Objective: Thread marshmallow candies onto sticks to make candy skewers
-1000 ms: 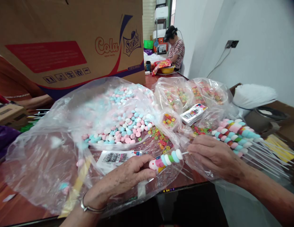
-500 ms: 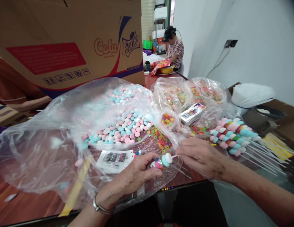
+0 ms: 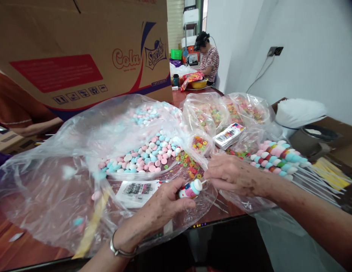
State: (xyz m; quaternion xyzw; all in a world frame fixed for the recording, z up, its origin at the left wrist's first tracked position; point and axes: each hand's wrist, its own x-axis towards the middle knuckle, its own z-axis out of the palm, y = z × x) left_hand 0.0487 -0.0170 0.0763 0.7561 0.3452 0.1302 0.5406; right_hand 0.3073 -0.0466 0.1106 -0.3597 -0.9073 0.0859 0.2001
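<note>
A marshmallow skewer (image 3: 196, 186) with a white and pale blue end stands out from a printed, colourful wrapper. My left hand (image 3: 164, 200) is closed around its lower part, thumb in front and fingers behind. My right hand (image 3: 232, 175) pinches the thin white stick at the skewer's upper right end. Just left of my left hand lies a stack of printed white wrappers (image 3: 136, 192). Behind my hands, a large clear bag holds pink, white and blue marshmallows (image 3: 144, 156). Colourful ring candies (image 3: 189, 160) lie beside them.
Several skewers of marshmallows (image 3: 278, 160) with white sticks lie to the right. Bags of ring candies (image 3: 212, 113) and another wrapper stack (image 3: 229, 135) are farther back. A big cardboard box (image 3: 87, 49) stands back left. Another person (image 3: 210, 60) sits at the table's far end.
The printed wrapper now covers more of the skewer, and less of the marshmallows shows. My right hand has shifted slightly left and up, still on the stick.
</note>
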